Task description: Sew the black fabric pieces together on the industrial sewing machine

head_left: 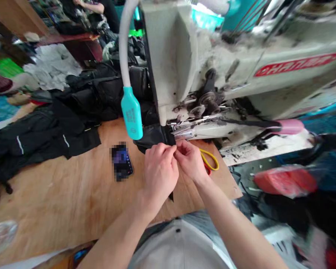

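My left hand (160, 175) and my right hand (189, 160) meet at the fingertips, pinching the near edge of a black fabric piece (152, 137). That fabric runs back under the foot area of a large grey industrial sewing machine (212, 74). The exact spot pinched is hidden by my fingers. Just right of my right hand lie yellow-handled scissors (210, 160) with red showing at their lower end. A phone (121, 162), its screen pixelated, lies left of my left hand. A small black tail of cloth (171, 196) shows below my left hand.
A teal-tipped gooseneck lamp (131, 114) hangs beside the machine head. Black garments (44, 138) are heaped on the wooden tabletop (58, 201) at left. A red bag (285, 181) lies at lower right. A person (100, 11) works at the far top.
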{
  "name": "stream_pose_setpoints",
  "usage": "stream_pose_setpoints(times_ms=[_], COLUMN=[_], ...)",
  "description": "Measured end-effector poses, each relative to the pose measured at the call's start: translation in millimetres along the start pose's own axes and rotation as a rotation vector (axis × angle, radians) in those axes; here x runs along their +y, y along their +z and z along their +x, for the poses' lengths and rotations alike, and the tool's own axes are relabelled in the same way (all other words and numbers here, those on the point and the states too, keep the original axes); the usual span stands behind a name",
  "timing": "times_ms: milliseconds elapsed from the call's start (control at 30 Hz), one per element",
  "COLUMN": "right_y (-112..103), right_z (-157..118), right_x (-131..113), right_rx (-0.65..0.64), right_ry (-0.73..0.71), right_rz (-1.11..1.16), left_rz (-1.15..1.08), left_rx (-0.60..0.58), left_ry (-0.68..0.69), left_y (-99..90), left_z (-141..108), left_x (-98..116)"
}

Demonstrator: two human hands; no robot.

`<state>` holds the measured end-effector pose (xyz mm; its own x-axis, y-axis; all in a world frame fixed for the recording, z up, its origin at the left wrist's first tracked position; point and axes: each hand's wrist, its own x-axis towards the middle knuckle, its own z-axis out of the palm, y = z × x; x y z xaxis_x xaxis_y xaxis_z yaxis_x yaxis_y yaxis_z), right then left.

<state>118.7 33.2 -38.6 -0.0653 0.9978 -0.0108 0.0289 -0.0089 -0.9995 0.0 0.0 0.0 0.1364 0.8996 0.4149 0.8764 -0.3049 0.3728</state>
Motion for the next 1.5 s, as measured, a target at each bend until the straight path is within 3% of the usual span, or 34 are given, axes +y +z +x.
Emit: stream_pose_setpoints(times_ms=[133, 267, 500, 733, 967, 1100, 1300, 1500], right_y=[-5, -1, 24, 26, 8, 8, 31, 37], right_z=[15, 20, 5, 4, 15, 21, 9, 5], right_x=[-3, -7, -1, 15, -10, -17, -3, 16], right_rx=[0.012, 0.049, 0.254, 0.261, 0.223, 0.221, 0.368, 0.337], right_ry=[-0.027, -0.001, -0.021, -0.123, -0.069, 0.006, -0.051, -0.129], right_rz=[-0.111, -0.125, -0.202, -0.232, -0.319, -0.214, -0.228, -0.207], left_rz=[0.018, 0.078, 0.160, 0.045, 0.009, 0.101, 0.134, 0.179], left_rx=[-0.081, -0.141, 0.021, -0.163, -0.357, -0.412, -0.339, -0.366], left_ry=[-0.041, -0.011, 0.056, 0.022, -0.073, -0.091, -0.094, -0.067], left_y=[-0.2, -3.2, -0.3, -9.0, -23.9, -29.6, -35.2, -40.3], left_z=[19, 19, -5, 5, 35, 37, 30, 35], left_x=[0, -1, -13, -18, -10, -5, -11, -14])
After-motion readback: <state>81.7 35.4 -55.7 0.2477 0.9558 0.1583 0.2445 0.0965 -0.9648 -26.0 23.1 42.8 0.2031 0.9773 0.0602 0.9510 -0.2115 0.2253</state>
